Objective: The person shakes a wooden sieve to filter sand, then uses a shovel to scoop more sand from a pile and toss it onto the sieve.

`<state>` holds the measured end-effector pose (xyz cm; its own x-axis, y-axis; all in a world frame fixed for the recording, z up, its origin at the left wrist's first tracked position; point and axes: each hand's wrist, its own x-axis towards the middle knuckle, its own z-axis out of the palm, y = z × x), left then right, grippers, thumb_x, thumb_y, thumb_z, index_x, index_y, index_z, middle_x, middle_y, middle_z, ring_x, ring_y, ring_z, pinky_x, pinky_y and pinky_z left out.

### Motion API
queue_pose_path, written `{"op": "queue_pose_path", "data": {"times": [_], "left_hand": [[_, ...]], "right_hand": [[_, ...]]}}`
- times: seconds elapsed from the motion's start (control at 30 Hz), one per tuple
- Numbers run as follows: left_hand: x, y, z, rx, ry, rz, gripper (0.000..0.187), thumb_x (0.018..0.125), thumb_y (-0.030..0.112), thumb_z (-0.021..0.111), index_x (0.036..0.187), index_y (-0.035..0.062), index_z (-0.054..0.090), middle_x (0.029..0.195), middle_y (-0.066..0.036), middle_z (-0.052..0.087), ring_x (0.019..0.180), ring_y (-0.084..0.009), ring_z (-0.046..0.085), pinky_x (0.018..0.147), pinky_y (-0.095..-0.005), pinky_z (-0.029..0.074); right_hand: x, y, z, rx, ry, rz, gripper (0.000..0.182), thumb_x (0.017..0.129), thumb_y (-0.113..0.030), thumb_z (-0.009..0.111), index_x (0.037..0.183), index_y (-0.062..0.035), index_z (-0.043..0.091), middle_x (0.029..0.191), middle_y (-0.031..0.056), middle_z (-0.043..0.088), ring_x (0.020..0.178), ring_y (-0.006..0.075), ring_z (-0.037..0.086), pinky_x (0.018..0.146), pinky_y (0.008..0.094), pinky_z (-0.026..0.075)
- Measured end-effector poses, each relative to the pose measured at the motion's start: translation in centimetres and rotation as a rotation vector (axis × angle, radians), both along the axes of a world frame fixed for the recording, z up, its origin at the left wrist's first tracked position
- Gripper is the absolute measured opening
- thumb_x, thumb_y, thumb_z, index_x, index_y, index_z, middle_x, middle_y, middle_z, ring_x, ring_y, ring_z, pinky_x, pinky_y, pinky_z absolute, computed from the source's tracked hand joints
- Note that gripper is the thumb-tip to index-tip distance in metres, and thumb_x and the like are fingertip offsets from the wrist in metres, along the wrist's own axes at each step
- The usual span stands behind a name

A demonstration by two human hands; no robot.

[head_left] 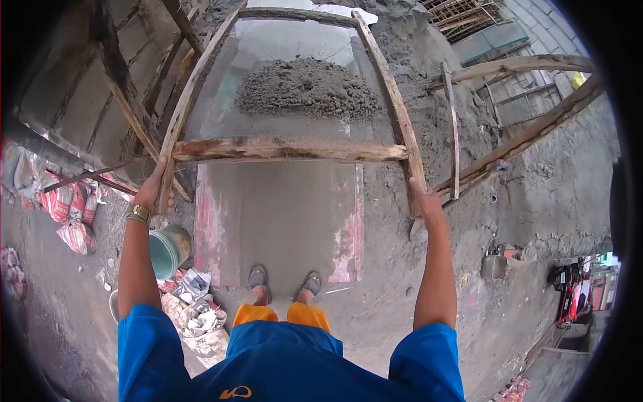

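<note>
Both my arms stretch forward to a large wooden-framed screen, like a sand sieve. My left hand (pixel 153 190) is wrapped round the near end of its left side rail (pixel 195 90). On the other side, my right hand (pixel 426 198) grips the near end of the right rail (pixel 390 90). A wooden crossbar (pixel 288 149) joins the two rails in front of me. Beyond it, a heap of damp grey sand (pixel 305 88) lies within the frame. Below the crossbar, a grey-coated sheet with reddish edges (pixel 288 214) lies on the ground by my feet.
A pale green bucket (pixel 169 252) stands left of the sheet, near crumpled sacks (pixel 194 311). More sacks (pixel 70 208) lie farther left. Wooden beams (pixel 516 154) slant at the right, and posts (pixel 127 100) lean at the left. A red vehicle (pixel 573 291) is far right.
</note>
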<state>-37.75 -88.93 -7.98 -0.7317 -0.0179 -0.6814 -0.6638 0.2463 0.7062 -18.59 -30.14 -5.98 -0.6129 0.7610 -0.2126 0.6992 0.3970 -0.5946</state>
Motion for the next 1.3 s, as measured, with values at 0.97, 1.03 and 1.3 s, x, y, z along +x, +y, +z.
{"op": "queue_pose_path", "data": {"times": [0.97, 1.03, 1.3], "left_hand": [[2.6, -1.3, -2.9, 0.071, -0.059, -0.022, 0.063, 0.076, 0.076, 0.045, 0.078, 0.0131, 0.053, 0.055, 0.0, 0.052, 0.041, -0.0127, 0.051, 0.038, -0.0276, 0.045], [9.1, -2.8, -8.5, -0.001, -0.05, 0.089, 0.068, 0.076, 0.076, 0.045, 0.081, 0.0092, 0.055, 0.056, -0.001, 0.052, 0.042, -0.0132, 0.052, 0.038, -0.0254, 0.044], [36.3, -14.1, -21.8, 0.238, -0.119, 0.366, 0.064, 0.084, 0.068, 0.042, 0.088, 0.0054, 0.055, 0.059, -0.006, 0.053, 0.05, -0.0177, 0.055, 0.045, -0.029, 0.046]], "right_hand": [[2.9, 0.2, -1.2, -0.102, -0.231, -0.017, 0.093, 0.075, -0.07, 0.053, 0.11, 0.0156, 0.055, 0.1, 0.0228, 0.062, 0.093, 0.0279, 0.061, 0.079, 0.0349, 0.046], [9.1, -3.1, -7.1, -0.111, -0.102, -0.07, 0.082, 0.078, -0.061, 0.059, 0.112, 0.0128, 0.056, 0.102, 0.0194, 0.062, 0.096, 0.0244, 0.058, 0.084, 0.0326, 0.044], [34.3, -9.1, -19.8, -0.623, -0.102, -0.092, 0.057, 0.085, -0.047, 0.06, 0.123, -0.0057, 0.047, 0.103, 0.0, 0.053, 0.093, 0.0103, 0.049, 0.082, 0.0283, 0.041]]}}
